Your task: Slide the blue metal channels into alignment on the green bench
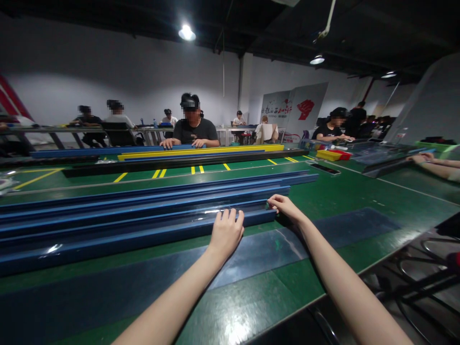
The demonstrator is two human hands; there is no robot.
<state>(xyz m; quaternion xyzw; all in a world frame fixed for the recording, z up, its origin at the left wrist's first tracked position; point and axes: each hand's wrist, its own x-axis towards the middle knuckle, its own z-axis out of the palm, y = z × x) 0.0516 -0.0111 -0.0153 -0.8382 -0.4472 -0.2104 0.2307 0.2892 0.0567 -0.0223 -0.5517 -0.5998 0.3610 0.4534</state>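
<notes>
Several long blue channel-shaped strips lie side by side across the table, and the nearest blue channel (136,239) has a shiny clear strip (201,216) inside it. My left hand (227,231) is over this channel near its right part, the fingers bent over the near wall and gripping it. At the channel's right end is my right hand (284,207), its thumb and fingers pinched together. Whatever lies between those fingertips is too small to make out. A flat, dark translucent strip (251,254) lies on the table under my forearms.
Beyond the blue strips, yellow strips (215,151) and a black strip (172,164) lie across the green table (359,191). A phone (325,168) and yellow and red trays (332,155) are farther right. A person (196,129) works opposite; another person's hands (422,158) show at right.
</notes>
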